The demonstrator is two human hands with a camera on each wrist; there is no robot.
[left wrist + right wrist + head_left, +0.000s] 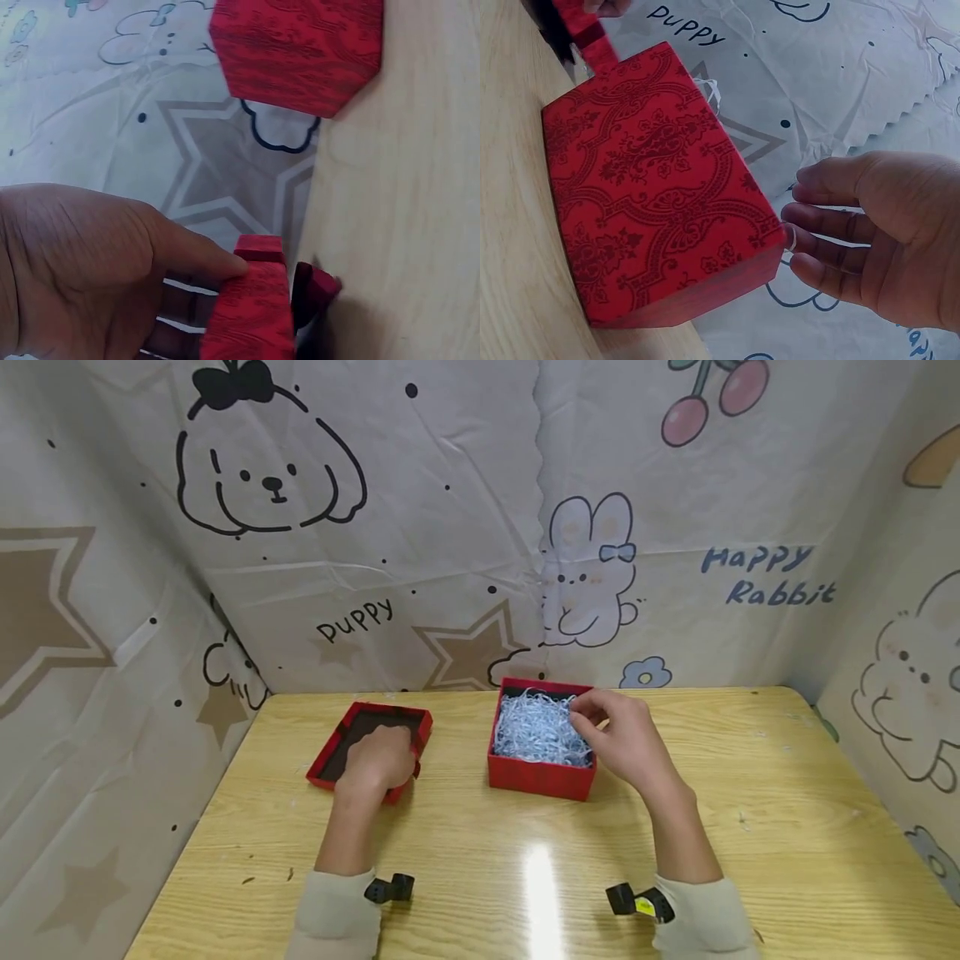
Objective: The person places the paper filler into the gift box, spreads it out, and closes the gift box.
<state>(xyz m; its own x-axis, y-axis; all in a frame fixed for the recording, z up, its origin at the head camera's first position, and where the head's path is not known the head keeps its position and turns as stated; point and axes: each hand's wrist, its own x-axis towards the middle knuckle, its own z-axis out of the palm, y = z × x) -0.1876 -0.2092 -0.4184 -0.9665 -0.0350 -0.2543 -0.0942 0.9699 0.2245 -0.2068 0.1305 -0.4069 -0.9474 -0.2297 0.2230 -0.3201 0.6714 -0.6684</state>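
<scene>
On the table stands a red patterned box (536, 778), filled with pale blue shredded paper (540, 728). To its left is the red lid (251, 319), its dark inside (360, 735) facing up. My left hand (382, 757) grips the lid's side wall, thumb on the outer face and the other fingers behind it. A dark red ribbon bow (318, 288) sticks out beside that wall. My right hand (618, 731) is at the box's right rim, fingers loosely bent. In the right wrist view, its fingertips (802, 270) lie right by the box's corner with a thin white strand near them.
A wooden table (465, 860) runs back to a hanging cloth (450, 527) printed with animals and stars. Cloth also hangs at both sides. A few small brown scraps (291, 874) lie at the table's front left.
</scene>
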